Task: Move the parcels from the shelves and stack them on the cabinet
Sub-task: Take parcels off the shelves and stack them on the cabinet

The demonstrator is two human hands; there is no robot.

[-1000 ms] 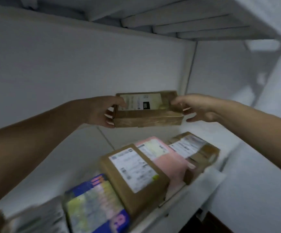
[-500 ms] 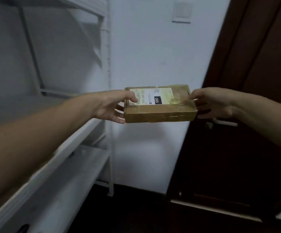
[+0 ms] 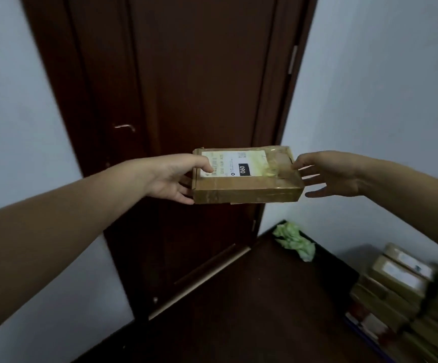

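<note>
Brown taped parcel [image 3: 246,179] level in mid-air before dark door [image 3: 199,74], left hand [image 3: 170,176] gripping its left end, thumb on label, right hand [image 3: 328,174] spread, straight fingers touching its right end, stacked parcels [image 3: 401,284] on counter [image 3: 239,310] near right

Two bare arms in view, person's own. Lower left of frame: left forearm [image 3: 55,231], broad at edge, narrowing toward left hand [image 3: 170,176] near centre. Right edge: right forearm [image 3: 409,189], tapering to right hand [image 3: 328,174] — both uncovered from wrist to frame edge.
</note>
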